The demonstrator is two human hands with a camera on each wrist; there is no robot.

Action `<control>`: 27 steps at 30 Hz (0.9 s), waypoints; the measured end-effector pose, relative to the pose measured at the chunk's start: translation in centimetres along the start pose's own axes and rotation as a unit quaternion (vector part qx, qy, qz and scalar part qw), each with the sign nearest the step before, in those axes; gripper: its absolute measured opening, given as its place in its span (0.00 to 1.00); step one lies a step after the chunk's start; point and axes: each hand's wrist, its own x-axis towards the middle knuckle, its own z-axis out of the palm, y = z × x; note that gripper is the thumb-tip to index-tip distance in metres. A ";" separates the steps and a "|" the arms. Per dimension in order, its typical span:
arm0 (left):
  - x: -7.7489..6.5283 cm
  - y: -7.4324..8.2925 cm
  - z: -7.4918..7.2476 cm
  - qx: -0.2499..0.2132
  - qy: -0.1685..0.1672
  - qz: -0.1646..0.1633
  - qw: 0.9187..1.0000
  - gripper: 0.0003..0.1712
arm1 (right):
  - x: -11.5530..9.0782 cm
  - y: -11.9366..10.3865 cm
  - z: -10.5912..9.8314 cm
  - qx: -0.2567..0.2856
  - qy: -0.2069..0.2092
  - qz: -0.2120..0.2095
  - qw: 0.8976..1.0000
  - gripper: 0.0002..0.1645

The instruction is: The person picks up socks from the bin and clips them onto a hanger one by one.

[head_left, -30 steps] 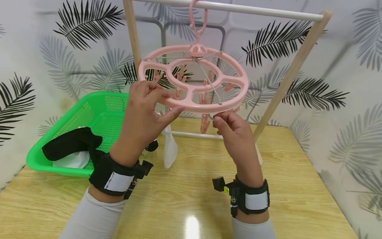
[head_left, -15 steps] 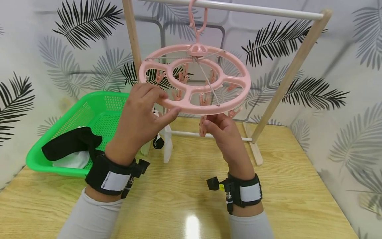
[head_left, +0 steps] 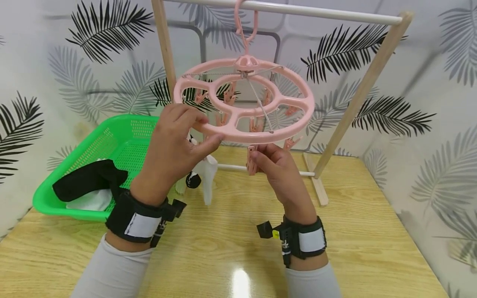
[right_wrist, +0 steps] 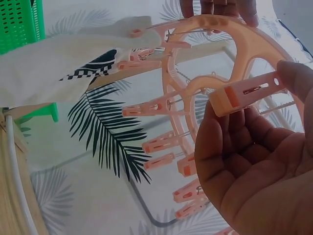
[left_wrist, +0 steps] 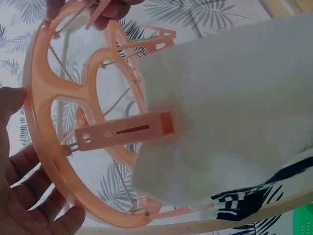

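A pink clip point(head_left: 251, 160) sits below the round hanger point(head_left: 257, 138).

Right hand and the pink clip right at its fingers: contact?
Touching. The right wrist view shows the right hand pinching the pink clip, thumb against its end.

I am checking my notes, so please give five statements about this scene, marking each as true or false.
1. The right hand holds a pink clothespin. True.
2. The left hand holds nothing. False: it holds the pink drying hanger by its rim.
3. A black cloth lies in the green basket. True.
4. The pink drying hanger hangs from a wooden rod. False: it hangs from a white rail.
5. Another clothespin clips white fabric. True.
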 end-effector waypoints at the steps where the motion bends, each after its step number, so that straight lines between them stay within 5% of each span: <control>1: 0.0 0.0 0.0 0.000 0.002 0.001 1.000 0.22 | 0.0 0.0 0.0 0.000 0.001 -0.001 1.000 0.10; 17: -0.5 -0.5 0.5 -0.010 0.017 0.006 1.000 0.22 | 0.0 0.0 1.0 -0.052 0.037 -0.027 0.998 0.07; 27: -0.5 -0.3 0.4 -0.005 0.033 -0.011 0.999 0.23 | 0.0 0.2 1.1 -0.044 0.025 -0.029 0.998 0.08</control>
